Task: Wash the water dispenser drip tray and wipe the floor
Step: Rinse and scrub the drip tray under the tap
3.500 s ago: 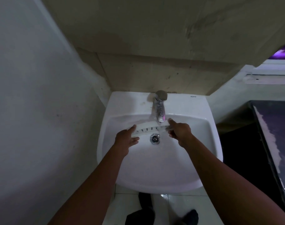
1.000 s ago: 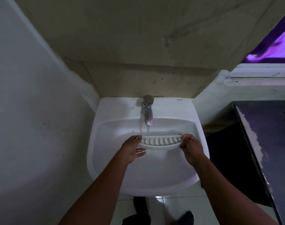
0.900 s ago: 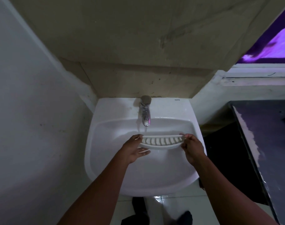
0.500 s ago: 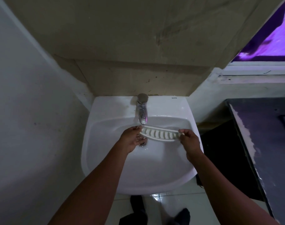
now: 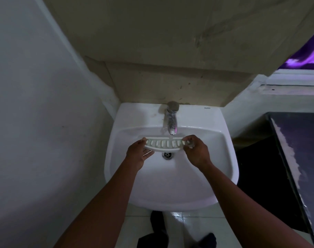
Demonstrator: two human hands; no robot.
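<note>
The drip tray (image 5: 164, 144) is a pale, crescent-shaped plastic grille with a row of oval slots, held level over the white sink (image 5: 222, 158) right under the chrome tap (image 5: 171, 120), above the drain (image 5: 167, 155). The left hand (image 5: 138, 155) pinches its left end, thumb on top and fingers beneath, while the right hand (image 5: 196, 151) curls around the right end. "TOTO" is printed on the sink's back ledge.
</note>
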